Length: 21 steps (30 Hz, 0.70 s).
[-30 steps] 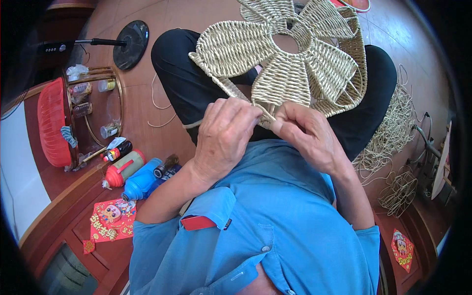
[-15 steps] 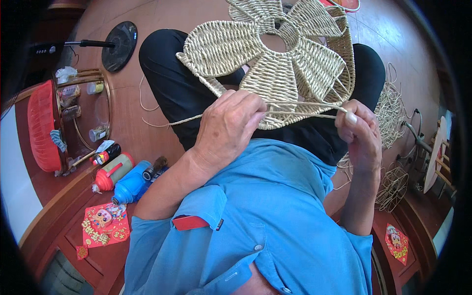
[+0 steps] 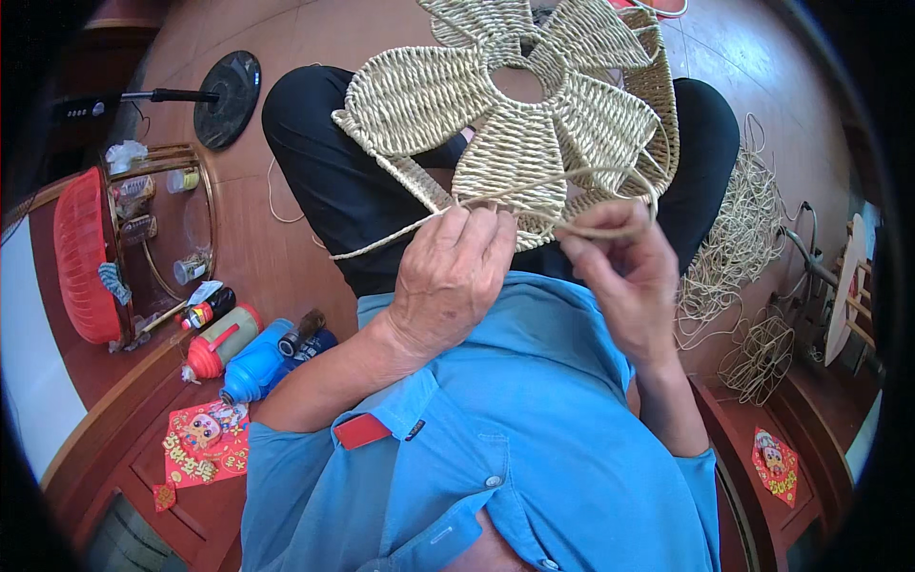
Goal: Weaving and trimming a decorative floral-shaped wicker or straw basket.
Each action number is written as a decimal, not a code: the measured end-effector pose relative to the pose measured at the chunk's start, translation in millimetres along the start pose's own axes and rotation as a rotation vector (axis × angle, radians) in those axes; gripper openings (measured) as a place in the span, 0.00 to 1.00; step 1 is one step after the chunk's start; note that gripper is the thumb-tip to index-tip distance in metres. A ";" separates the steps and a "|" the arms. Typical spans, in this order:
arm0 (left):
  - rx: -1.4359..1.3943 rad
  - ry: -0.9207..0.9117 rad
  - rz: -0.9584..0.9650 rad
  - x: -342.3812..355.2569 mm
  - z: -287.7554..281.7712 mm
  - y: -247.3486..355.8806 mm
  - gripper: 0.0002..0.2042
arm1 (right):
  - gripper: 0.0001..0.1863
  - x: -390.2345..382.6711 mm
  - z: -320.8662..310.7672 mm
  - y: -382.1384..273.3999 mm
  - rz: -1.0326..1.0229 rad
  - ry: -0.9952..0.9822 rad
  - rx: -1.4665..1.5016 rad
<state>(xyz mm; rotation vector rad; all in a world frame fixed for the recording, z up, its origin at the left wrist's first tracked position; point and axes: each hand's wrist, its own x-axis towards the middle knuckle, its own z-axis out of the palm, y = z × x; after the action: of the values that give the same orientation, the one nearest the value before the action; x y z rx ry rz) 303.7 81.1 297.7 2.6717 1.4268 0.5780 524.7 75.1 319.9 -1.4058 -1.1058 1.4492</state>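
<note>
A flower-shaped woven piece of pale twisted cord rests across my lap, with broad petals around a round central hole. My left hand is closed at its near edge, pinching the cord, whose loose end sticks out to the left over my thigh. Its fingertips are partly hidden behind the hand. My right hand pinches the same cord close to the rim of the piece. Between the hands the cord bows up in a loop over the lower petals.
A heap of loose cord lies on the floor at right, with a smaller coil nearer. To the left are a black round stand base, a rack with jars and a red basket, a blue flask and a red-and-beige flask.
My right hand has moved left and down toward my left hand. The cord, earlier pulled straight between them, now curves in a loop. My left hand stays near the same edge.
</note>
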 end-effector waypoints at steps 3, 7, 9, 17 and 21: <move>0.008 -0.099 -0.015 -2.4 -4.1 3.4 0.13 | 0.08 1.2 13.1 15.7 -0.187 0.019 -0.333; -0.187 -0.270 -0.161 3.1 -5.9 1.0 0.12 | 0.09 1.7 21.4 21.5 -0.251 0.002 -0.630; -0.320 -0.318 -0.258 7.2 -8.3 -3.5 0.12 | 0.10 3.2 26.2 22.5 -0.268 -0.004 -0.649; -1.024 -0.688 -0.716 15.0 -22.3 -8.2 0.22 | 0.13 12.8 38.5 24.1 -0.183 0.015 -0.516; -1.124 -0.711 -0.763 12.1 -20.3 -6.1 0.26 | 0.14 17.0 39.9 21.4 -0.081 0.018 -0.446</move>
<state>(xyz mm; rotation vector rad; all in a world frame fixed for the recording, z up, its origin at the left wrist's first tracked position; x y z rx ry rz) 297.9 91.9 318.8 1.1467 1.1865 0.1830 484.5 83.4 294.3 -1.6475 -1.5216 1.1724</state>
